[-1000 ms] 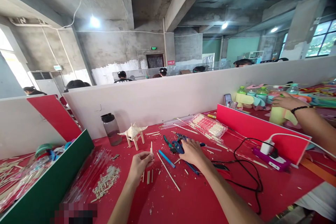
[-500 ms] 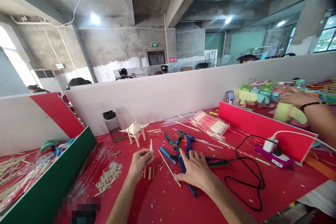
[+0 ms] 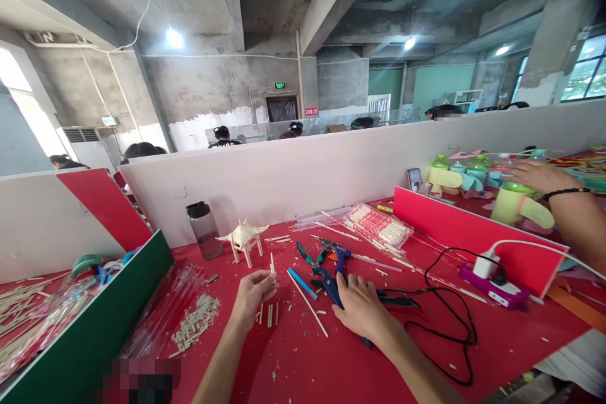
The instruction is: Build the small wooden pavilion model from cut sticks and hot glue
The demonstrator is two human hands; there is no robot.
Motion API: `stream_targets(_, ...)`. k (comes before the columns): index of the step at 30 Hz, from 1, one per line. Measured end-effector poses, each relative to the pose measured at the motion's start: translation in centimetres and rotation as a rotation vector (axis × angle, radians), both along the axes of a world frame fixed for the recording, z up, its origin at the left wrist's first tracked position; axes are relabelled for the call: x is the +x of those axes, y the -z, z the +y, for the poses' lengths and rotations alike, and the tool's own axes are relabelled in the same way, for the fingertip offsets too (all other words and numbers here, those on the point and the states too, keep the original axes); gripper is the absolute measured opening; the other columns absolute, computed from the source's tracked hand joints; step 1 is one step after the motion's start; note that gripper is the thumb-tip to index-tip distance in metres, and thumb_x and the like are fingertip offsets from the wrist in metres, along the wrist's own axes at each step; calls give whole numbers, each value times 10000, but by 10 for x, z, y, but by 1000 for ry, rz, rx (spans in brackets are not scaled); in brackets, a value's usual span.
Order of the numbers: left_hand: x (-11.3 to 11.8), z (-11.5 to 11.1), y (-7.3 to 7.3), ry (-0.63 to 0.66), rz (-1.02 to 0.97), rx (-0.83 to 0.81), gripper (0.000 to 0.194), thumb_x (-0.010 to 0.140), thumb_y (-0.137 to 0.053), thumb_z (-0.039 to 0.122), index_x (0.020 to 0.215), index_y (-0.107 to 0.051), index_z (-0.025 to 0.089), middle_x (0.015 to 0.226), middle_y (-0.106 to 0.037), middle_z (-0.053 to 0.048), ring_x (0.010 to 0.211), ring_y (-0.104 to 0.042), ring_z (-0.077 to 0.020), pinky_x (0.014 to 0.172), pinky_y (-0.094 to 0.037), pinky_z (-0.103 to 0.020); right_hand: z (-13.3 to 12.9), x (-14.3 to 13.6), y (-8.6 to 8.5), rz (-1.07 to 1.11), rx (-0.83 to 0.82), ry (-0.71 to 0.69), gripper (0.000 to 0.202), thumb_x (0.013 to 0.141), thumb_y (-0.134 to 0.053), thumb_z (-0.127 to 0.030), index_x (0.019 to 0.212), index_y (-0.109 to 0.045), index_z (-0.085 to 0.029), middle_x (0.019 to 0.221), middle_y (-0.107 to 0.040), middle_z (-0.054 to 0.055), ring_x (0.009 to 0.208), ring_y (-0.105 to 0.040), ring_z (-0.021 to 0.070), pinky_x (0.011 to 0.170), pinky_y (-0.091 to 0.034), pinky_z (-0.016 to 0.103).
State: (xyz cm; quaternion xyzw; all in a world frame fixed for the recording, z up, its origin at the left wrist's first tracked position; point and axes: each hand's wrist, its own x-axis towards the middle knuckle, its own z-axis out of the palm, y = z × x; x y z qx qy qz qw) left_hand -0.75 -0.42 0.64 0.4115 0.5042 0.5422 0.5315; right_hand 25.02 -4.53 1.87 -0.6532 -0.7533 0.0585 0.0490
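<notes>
My left hand (image 3: 255,293) is closed in a pinch on a short wooden stick (image 3: 272,261), which points upward. My right hand (image 3: 362,306) is closed over a blue-handled cutter (image 3: 329,285) lying on the red table; the palm hides part of its handles. Between my hands lie a long wooden stick (image 3: 310,306) and a light-blue strip (image 3: 303,284). Several short cut sticks (image 3: 270,315) lie beside my left hand. Behind it stands a small pavilion model (image 3: 244,237) made of sticks. Green-handled pliers (image 3: 310,257) and a blue glue gun (image 3: 339,254) lie beyond the cutter.
A dark-lidded bottle (image 3: 203,230) stands by the white partition (image 3: 293,173). Bundled sticks (image 3: 379,224) lie at the back. A black cable (image 3: 438,322) loops near a purple power strip (image 3: 495,287). Past the red divider (image 3: 473,243), another person's hand (image 3: 534,177) is among bottles.
My right hand has moved slightly right and closed over the cutter, which has shifted and turned with it. The left hand keeps its hold on the short stick.
</notes>
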Motion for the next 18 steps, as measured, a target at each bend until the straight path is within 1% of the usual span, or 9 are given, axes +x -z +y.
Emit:
stream_targets(4, -3, 1, 3, 27, 22, 26, 443, 523, -899, 461, 764, -734, 128, 762, -751, -67, 730, -717, -190, 738, -579, -266, 3, 7, -12, 7, 49, -4, 621, 926, -453, -347, 1448, -441, -12, 1316, -546, 308, 1194, -499, 429, 1006, -338, 530)
stream_targets(7, -5, 3, 6, 47, 32, 36, 450, 528, -899, 476, 760, -738, 126, 770, -750, -71, 747, -717, -196, 758, -580, -277, 10, 10, -25, 61, 114, -34, 618, 940, -427, -368, 1451, -433, -20, 1364, -509, 295, 1242, -469, 423, 1035, -323, 513)
stream_targets(9, -7, 4, 8, 66, 39, 41, 448, 531, -900, 480, 756, -742, 126, 770, -749, -68, 740, -711, -189, 760, -578, -274, 19, 10, -34, 161, 107, -112, 609, 950, -418, -390, 1463, -419, -62, 1408, -489, 255, 1286, -450, 389, 1063, -313, 471)
stream_targets(11, -8, 6, 9, 77, 44, 39, 453, 524, -901, 488, 750, -744, 128, 766, -749, -62, 726, -704, -179, 753, -575, -268, 29, 5, -42, 296, 84, -242, 566, 966, -395, -398, 1450, -432, -108, 1412, -506, 208, 1303, -455, 331, 1064, -325, 409)
stream_targets(13, -9, 8, 8, 75, 45, 36, 463, 513, -901, 496, 748, -745, 129, 760, -749, -58, 717, -700, -175, 747, -573, -265, 41, -3, -51, 404, 84, -360, 498, 980, -371, -375, 1406, -474, -137, 1340, -571, 173, 1257, -501, 284, 1034, -350, 360)
stream_targets(14, -11, 8, 8, 73, 45, 34, 468, 507, -902, 498, 748, -746, 128, 756, -747, -56, 713, -699, -174, 746, -572, -265, 46, -8, -56, 432, 78, -397, 470, 984, -369, -375, 1373, -501, -148, 1289, -605, 160, 1211, -531, 275, 1002, -368, 349)
stream_targets(16, -13, 9, 5, 67, 50, 33, 472, 496, -905, 493, 742, -746, 124, 740, -742, -53, 700, -695, -172, 744, -571, -266, 57, -18, -64, 447, 27, -453, 409, 988, -369, -385, 1270, -570, -166, 1144, -668, 128, 1062, -599, 256, 886, -405, 321)
stream_targets(18, -18, 9, 1, 52, 55, 33, 470, 481, -911, 479, 734, -745, 120, 726, -739, -53, 681, -692, -170, 740, -570, -268, 67, -24, -70, 431, -28, -480, 375, 987, -373, -414, 1146, -618, -179, 1018, -693, 98, 903, -624, 232, 760, -402, 295)
